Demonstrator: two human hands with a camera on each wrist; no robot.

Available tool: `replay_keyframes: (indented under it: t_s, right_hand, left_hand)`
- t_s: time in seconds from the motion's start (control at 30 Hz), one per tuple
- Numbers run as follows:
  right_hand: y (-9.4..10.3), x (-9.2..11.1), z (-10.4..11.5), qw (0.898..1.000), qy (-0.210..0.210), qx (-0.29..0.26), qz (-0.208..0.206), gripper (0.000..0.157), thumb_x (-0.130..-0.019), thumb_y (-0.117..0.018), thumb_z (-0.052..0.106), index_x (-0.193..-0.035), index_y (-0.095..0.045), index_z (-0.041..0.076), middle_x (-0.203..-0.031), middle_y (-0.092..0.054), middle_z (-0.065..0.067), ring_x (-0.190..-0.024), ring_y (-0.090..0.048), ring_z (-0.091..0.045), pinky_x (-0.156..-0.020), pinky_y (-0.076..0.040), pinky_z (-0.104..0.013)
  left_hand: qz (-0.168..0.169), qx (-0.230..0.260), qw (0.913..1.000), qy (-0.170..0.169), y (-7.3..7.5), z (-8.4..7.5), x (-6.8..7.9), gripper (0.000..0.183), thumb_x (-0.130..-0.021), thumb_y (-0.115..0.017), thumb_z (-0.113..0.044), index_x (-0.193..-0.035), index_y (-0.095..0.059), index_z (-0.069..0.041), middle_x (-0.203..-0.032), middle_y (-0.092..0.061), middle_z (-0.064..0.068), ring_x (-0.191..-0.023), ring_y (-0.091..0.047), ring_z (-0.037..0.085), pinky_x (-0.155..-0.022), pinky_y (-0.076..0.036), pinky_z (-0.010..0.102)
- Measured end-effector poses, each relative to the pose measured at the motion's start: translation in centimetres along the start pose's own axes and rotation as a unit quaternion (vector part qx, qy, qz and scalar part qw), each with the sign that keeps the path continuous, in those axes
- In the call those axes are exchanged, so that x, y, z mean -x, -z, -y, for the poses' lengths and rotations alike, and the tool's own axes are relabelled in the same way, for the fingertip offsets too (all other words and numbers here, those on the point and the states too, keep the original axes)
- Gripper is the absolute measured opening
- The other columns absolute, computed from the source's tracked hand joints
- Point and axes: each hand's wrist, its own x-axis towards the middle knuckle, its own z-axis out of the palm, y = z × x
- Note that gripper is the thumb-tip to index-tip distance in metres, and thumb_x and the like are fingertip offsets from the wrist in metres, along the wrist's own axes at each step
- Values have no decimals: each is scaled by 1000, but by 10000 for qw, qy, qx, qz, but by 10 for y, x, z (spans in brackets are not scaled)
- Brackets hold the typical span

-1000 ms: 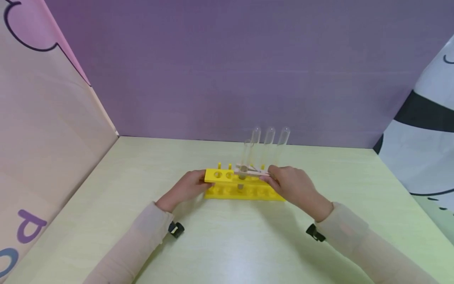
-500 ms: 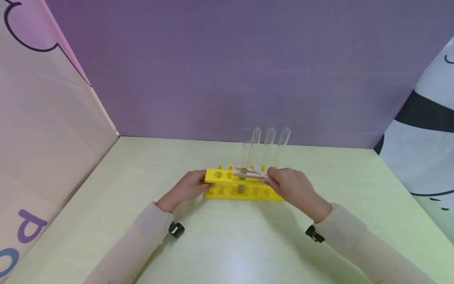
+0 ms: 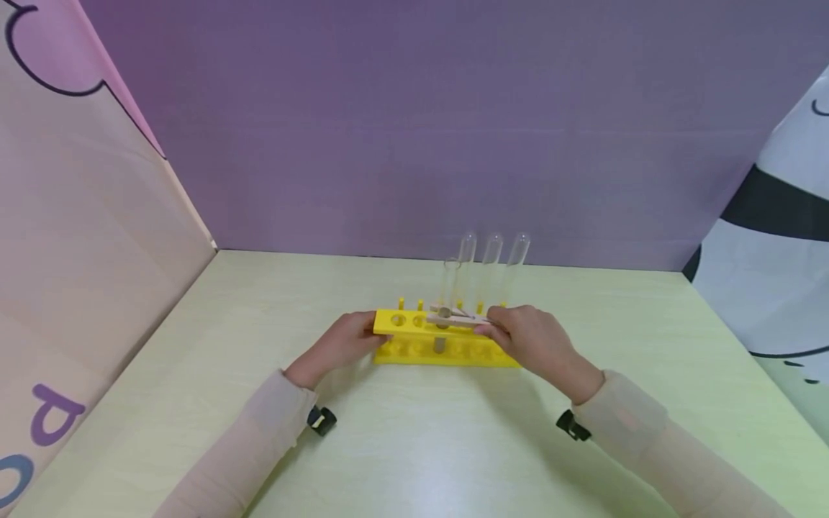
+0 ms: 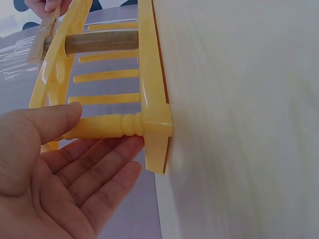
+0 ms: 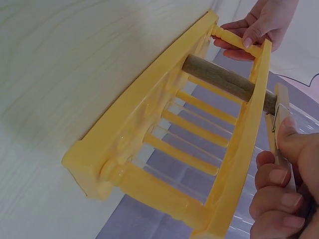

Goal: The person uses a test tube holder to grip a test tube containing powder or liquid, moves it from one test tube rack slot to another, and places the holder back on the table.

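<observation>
A yellow test tube rack stands upright on the table. My left hand holds its left end post, thumb on one side and fingers behind, as the left wrist view shows. With my right hand I grip a wooden test tube clamp. Its jaws are around a test tube just above the rack's top plate. That tube passes through the third hole from the left, and its brownish lower part reaches down to the rack's base.
Three clear test tubes, a left one, a middle one and a right one, stand upside down on pegs at the rack's back. A purple wall rises behind the table. Printed panels flank both sides.
The clamped test tube and the clamp have sunk slightly into the rack, mostly in the first half second. My left hand and the rack have stayed in place.
</observation>
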Motion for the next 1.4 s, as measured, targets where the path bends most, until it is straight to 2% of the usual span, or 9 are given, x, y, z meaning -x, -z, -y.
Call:
replay_keyframes:
  t_s: [0.77,0.93,1.4]
  right_hand:
    - [2,-2,1,9999,-38,-122,-18,32,-91,-60,32,-67,-46,16,-51,-31,6,-44,-26,-8,-43,-24,-22]
    - [5,-4,1,9999,-67,-115,81,31,-92,-60,31,-68,-48,16,-51,-32,6,-44,-27,-8,-44,-25,-22]
    - [18,-8,2,10000,11,-49,-13,31,-92,-60,31,-67,-48,15,-51,-34,5,-43,-28,-8,-44,-27,-23]
  left_hand:
    - [-29,-20,9999,159,0,1,0,39,-92,-60,-14,-130,-54,-7,-125,-61,6,-93,-57,16,-89,-50,36]
    - [-22,-3,9999,126,0,2,0,39,-92,-60,-14,-130,-54,-7,-124,-61,6,-94,-57,16,-90,-50,36]
    - [-28,-52,10000,35,0,3,-3,39,-93,-59,-13,-131,-54,-7,-124,-61,5,-96,-58,15,-91,-50,37]
